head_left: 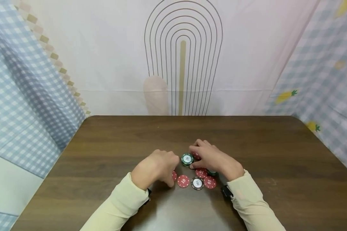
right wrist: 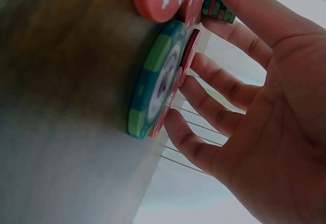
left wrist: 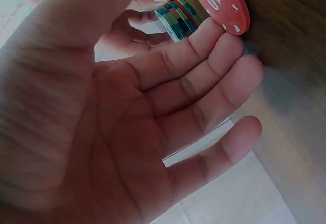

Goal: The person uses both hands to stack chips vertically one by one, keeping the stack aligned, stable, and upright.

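Observation:
In the head view, my right hand (head_left: pixel 212 157) holds a short stack of green poker chips (head_left: pixel 187 158) between thumb and index finger. The stack's striped edges (right wrist: pixel 219 7) show in the right wrist view, and its other fingers spread over chips on the table. My left hand (head_left: pixel 159 166) is low over the table to the left. Its thumb and fingertips pinch the edges of a red poker chip (left wrist: pixel 221 2) marked 10, which the hand partly covers from above. Another red chip (head_left: pixel 183 181) and a black chip (head_left: pixel 197 183) lie between the hands.
More red chips (head_left: pixel 209 182) and a green chip (right wrist: pixel 158 81) lie under and near the right hand, some overlapping. The brown wooden table (head_left: pixel 118 138) meets a white patterned cloth (head_left: pixel 110 64) behind, with blue checked cloth (head_left: pixel 14 80) at the sides.

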Tool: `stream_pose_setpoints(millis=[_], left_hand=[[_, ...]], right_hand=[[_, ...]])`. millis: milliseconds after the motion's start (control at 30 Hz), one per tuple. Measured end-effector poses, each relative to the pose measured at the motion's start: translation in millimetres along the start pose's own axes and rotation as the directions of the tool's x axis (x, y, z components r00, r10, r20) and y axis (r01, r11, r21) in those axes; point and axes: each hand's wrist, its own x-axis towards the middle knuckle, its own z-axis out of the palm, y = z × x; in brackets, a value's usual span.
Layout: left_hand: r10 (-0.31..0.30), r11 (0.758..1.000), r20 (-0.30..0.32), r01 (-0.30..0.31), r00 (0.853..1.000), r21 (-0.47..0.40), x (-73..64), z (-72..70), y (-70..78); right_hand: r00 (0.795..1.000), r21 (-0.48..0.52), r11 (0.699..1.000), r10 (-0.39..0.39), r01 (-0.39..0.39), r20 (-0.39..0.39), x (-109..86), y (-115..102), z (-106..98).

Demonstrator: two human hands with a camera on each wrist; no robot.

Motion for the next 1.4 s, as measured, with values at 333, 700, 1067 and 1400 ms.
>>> stream_pose_setpoints(millis=[333,700,1067,1400], left_hand=[[0.011,0.999,0.001,-0.011,1.000,-0.050,-4.4,-0.8,-1.6],[0.053,0.997,-0.087,-0.058,0.995,-0.054,-11.8,-8.0,-4.5],[0.141,0.990,-0.292,-0.127,0.946,0.068,-6.6,-6.2,-5.6],[0.175,0.984,-0.481,-0.165,0.859,0.065,0.0,-5.2,-8.0]], right_hand=[[1.000,0.001,1.000,-0.005,0.005,-0.011,-0.2,0.2,1.7],[1.000,-0.020,1.000,-0.005,0.005,-0.011,2.3,-1.3,2.6],[0.999,-0.008,0.999,0.033,-0.033,0.011,-0.8,-2.1,1.1],[0.999,-0.004,0.999,0.041,-0.041,0.012,-0.1,-1.5,1.2]])
